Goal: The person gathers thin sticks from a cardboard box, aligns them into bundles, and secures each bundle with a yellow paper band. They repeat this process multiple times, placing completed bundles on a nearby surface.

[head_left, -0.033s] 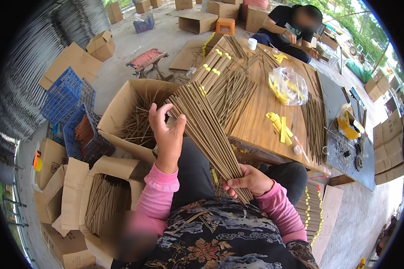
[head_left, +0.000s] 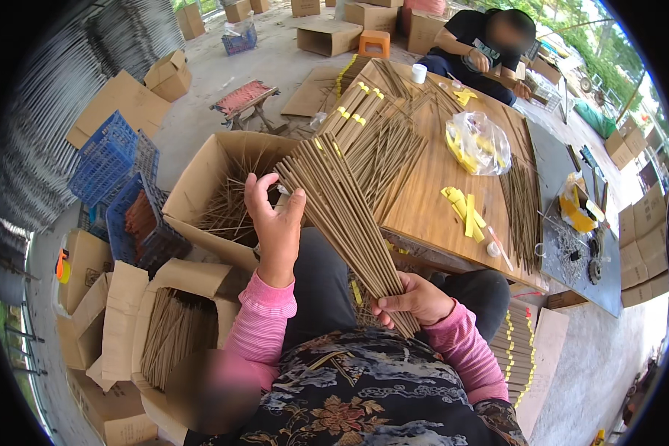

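A fanned bundle of thin brown incense sticks (head_left: 349, 227) slants across in front of me, its lower end near my lap. My right hand (head_left: 416, 303) is closed round that lower end, thumb on top. Beside the upper end is my left hand (head_left: 276, 230), its thumb and fingers apart and slightly curled. A small white bit shows between them; I cannot tell what it is. Behind the bundle, loose incense sticks (head_left: 394, 152) lie spread over the wooden table (head_left: 424, 197). Bundles with yellow bands (head_left: 355, 119) rest at its left side.
Left of me stand a large carton of sticks (head_left: 193, 197), a smaller open carton (head_left: 126, 327) and blue crates (head_left: 100, 167). Yellow paper strips (head_left: 464, 212) and a plastic bag (head_left: 479, 145) lie on the table. Across it sits another person (head_left: 483, 52). Banded bundles (head_left: 516, 349) lie lower right.
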Action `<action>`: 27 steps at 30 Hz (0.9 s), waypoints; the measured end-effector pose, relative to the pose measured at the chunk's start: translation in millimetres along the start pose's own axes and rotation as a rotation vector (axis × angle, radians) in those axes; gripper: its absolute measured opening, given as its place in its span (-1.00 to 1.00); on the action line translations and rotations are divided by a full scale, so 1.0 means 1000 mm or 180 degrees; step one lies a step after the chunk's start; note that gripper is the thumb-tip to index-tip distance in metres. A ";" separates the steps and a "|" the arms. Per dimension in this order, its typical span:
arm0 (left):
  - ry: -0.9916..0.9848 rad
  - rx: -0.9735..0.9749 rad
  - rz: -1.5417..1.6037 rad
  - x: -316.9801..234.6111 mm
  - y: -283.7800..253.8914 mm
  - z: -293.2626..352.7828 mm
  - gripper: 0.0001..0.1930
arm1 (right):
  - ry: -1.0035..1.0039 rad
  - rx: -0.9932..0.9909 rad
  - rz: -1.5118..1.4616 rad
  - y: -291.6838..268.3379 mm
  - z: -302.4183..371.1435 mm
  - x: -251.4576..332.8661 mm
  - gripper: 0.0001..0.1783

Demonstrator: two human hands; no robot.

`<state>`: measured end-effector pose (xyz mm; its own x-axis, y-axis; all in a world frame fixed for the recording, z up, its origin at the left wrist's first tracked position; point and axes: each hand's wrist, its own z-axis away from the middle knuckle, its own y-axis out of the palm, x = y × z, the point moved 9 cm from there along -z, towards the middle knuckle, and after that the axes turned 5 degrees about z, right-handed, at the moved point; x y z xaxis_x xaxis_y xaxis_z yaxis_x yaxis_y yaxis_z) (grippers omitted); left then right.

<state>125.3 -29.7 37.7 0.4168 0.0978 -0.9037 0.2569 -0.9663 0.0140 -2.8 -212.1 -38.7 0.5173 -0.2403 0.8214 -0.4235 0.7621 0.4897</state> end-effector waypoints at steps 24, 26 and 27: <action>-0.0462 0.1023 0.0309 0.034 0.029 -0.061 -0.72 | -0.0112 0.0182 -0.0291 -0.017 -0.010 -0.004 -0.84; -0.0687 0.0918 0.0457 0.037 0.031 -0.061 -0.72 | -0.0189 0.0255 -0.0396 -0.014 -0.008 -0.003 -0.84; -0.0780 0.0856 0.0448 0.036 0.030 -0.061 -0.72 | -0.0190 0.0284 -0.0419 -0.012 -0.009 -0.001 -0.84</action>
<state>200.7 -40.9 31.9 0.2028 -0.0686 -0.9768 -0.0392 -0.9973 0.0619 7.8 -215.5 -48.1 0.5286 -0.3719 0.7631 -0.4207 0.6660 0.6160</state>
